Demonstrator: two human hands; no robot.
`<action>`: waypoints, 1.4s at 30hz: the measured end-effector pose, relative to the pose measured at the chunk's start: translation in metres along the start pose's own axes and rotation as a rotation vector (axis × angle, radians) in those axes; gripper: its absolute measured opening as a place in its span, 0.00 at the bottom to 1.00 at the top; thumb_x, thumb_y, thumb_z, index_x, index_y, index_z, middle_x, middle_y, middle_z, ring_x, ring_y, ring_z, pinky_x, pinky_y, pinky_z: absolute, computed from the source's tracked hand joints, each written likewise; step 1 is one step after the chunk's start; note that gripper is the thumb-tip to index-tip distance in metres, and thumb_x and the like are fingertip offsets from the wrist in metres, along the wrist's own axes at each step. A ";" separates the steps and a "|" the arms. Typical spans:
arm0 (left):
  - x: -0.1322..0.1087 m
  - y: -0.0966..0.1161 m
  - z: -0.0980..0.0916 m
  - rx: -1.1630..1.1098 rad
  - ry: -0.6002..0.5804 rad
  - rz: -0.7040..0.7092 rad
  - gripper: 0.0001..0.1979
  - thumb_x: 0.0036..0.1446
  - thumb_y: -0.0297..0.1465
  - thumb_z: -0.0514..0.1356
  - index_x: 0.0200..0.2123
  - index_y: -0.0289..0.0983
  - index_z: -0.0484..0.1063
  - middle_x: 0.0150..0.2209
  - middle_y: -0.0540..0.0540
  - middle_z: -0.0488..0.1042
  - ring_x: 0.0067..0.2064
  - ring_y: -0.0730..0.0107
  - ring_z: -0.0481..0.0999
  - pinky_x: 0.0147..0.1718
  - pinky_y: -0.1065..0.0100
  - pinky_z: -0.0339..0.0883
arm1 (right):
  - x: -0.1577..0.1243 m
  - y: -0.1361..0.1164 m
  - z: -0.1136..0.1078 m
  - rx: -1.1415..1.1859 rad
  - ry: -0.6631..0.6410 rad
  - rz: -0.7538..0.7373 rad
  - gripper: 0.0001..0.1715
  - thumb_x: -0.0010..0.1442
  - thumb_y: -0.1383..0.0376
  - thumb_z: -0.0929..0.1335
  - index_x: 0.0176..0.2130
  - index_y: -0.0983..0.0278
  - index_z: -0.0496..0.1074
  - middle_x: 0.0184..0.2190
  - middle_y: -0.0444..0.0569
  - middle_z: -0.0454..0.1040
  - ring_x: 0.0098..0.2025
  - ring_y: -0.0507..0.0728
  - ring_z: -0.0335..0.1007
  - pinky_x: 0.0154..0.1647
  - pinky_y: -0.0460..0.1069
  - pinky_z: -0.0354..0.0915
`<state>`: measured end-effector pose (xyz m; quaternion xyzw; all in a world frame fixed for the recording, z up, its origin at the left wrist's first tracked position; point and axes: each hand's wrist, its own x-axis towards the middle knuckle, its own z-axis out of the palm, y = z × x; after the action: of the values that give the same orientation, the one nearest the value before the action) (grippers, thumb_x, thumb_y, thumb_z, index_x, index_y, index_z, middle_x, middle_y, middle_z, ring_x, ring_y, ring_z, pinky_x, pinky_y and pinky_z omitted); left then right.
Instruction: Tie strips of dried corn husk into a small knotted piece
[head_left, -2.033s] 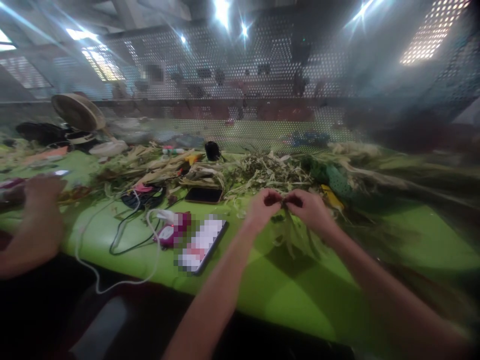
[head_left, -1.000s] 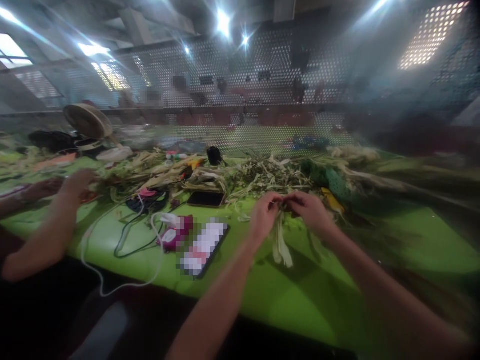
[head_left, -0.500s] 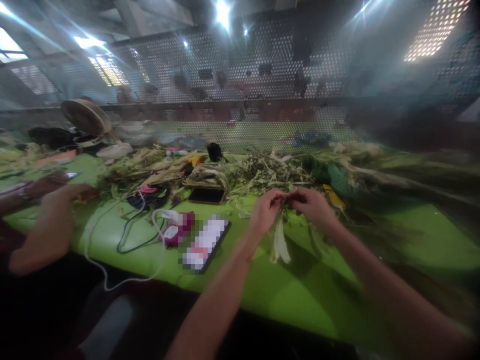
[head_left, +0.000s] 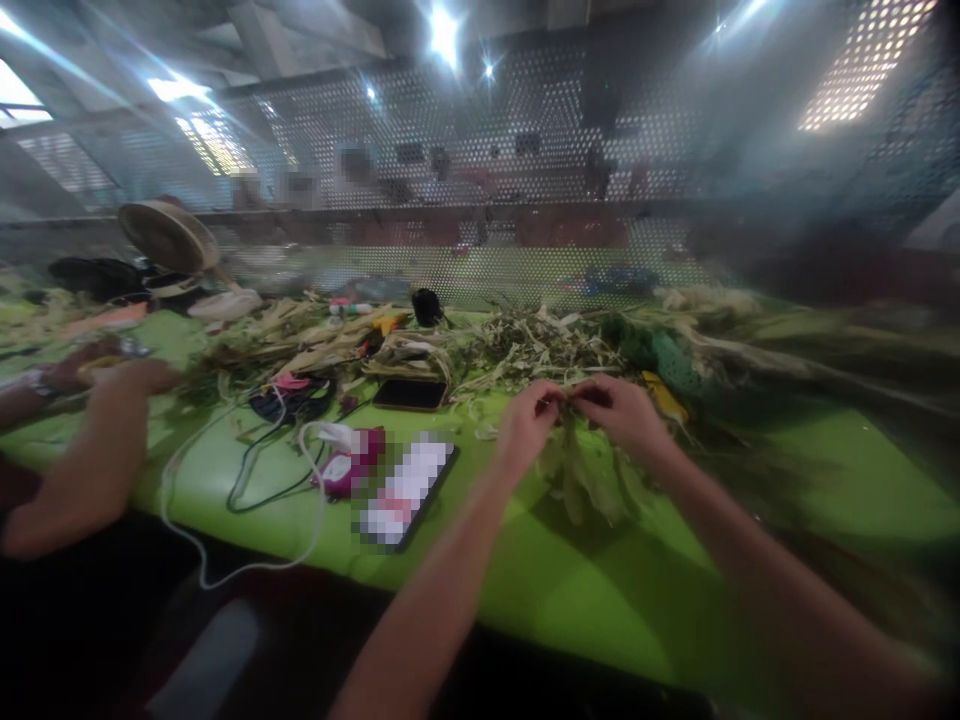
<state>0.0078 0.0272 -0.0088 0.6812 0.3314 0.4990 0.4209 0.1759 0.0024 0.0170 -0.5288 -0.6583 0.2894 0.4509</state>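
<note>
My left hand (head_left: pixel 534 412) and my right hand (head_left: pixel 616 408) meet above the green tabletop (head_left: pixel 540 600), fingertips pinched close together. Between them they grip the top of a small bunch of dried leaf strips (head_left: pixel 581 470). The strips hang down and fan out, greenish and blurred against the table. Just behind my hands spreads a loose heap of pale dried plant scraps (head_left: pixel 555 340). A phone with a lit screen (head_left: pixel 409 495) lies to the left of my left forearm.
A dark phone (head_left: pixel 409 393), a purple packet (head_left: pixel 352 465) and cables (head_left: pixel 247 500) lie to the left. Green netting (head_left: pixel 671 360) and a yellow object (head_left: pixel 664 398) sit right of my hands. Another person's arm (head_left: pixel 90 450) works at far left, near a fan (head_left: pixel 169 237).
The hanging strips have swung and spread, from a narrow pale tuft to a wider greenish fan. My hands stay nearly in place. The other person's hands at left have shifted slightly left.
</note>
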 end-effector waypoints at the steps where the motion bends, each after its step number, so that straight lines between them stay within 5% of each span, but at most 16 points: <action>1: 0.000 0.000 0.000 -0.006 0.004 -0.004 0.06 0.55 0.26 0.58 0.35 0.38 0.73 0.32 0.49 0.74 0.32 0.72 0.72 0.35 0.70 0.65 | 0.001 0.000 0.000 -0.005 0.005 -0.001 0.12 0.53 0.58 0.70 0.34 0.63 0.76 0.27 0.46 0.76 0.25 0.53 0.67 0.25 0.47 0.64; 13: 0.005 -0.001 0.002 -0.588 0.205 -0.323 0.09 0.49 0.33 0.65 0.33 0.38 0.70 0.31 0.52 0.73 0.31 0.76 0.71 0.34 0.72 0.67 | 0.007 0.012 -0.004 -0.151 0.064 0.084 0.09 0.51 0.60 0.68 0.25 0.62 0.68 0.19 0.41 0.68 0.22 0.53 0.66 0.24 0.47 0.60; 17: 0.004 0.001 0.000 -0.705 0.181 -0.350 0.09 0.49 0.33 0.65 0.32 0.38 0.67 0.37 0.50 0.76 0.31 0.76 0.73 0.34 0.71 0.69 | 0.005 0.006 -0.001 0.105 0.038 0.160 0.12 0.47 0.58 0.71 0.24 0.62 0.66 0.18 0.40 0.67 0.21 0.52 0.64 0.24 0.47 0.60; 22: 0.006 -0.001 0.000 -0.753 0.205 -0.458 0.11 0.48 0.32 0.65 0.32 0.39 0.64 0.32 0.52 0.75 0.29 0.77 0.72 0.30 0.71 0.68 | -0.001 -0.006 0.006 0.541 0.039 0.166 0.13 0.45 0.61 0.71 0.24 0.61 0.62 0.27 0.44 0.72 0.23 0.50 0.62 0.26 0.47 0.62; 26: 0.006 -0.002 0.003 -0.796 0.195 -0.440 0.12 0.46 0.30 0.65 0.31 0.39 0.63 0.28 0.53 0.72 0.28 0.77 0.70 0.29 0.71 0.66 | -0.002 -0.005 0.012 0.720 0.016 0.179 0.10 0.49 0.62 0.68 0.27 0.60 0.60 0.35 0.46 0.76 0.23 0.51 0.64 0.27 0.49 0.65; 31: 0.004 0.005 0.003 -0.726 0.166 -0.308 0.12 0.50 0.33 0.64 0.30 0.39 0.61 0.31 0.52 0.73 0.28 0.77 0.70 0.32 0.69 0.66 | 0.002 0.001 0.015 0.893 -0.033 0.206 0.09 0.54 0.62 0.69 0.30 0.59 0.62 0.31 0.45 0.74 0.32 0.55 0.73 0.37 0.52 0.70; 36: 0.001 0.009 0.002 -0.721 0.126 -0.267 0.11 0.52 0.33 0.65 0.32 0.39 0.63 0.33 0.52 0.74 0.32 0.77 0.72 0.34 0.72 0.66 | 0.003 -0.002 0.013 0.875 0.022 0.204 0.11 0.52 0.61 0.72 0.29 0.60 0.66 0.29 0.44 0.73 0.31 0.54 0.73 0.38 0.51 0.71; 42: 0.002 0.007 0.003 -0.519 0.216 -0.229 0.07 0.53 0.31 0.63 0.31 0.37 0.67 0.29 0.52 0.73 0.27 0.79 0.66 0.29 0.74 0.59 | 0.002 -0.003 0.011 0.790 0.062 0.211 0.14 0.48 0.62 0.75 0.26 0.62 0.67 0.22 0.41 0.70 0.25 0.52 0.69 0.32 0.48 0.69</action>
<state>0.0112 0.0248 -0.0019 0.4521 0.3104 0.5857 0.5968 0.1643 0.0049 0.0159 -0.3879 -0.4247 0.5485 0.6069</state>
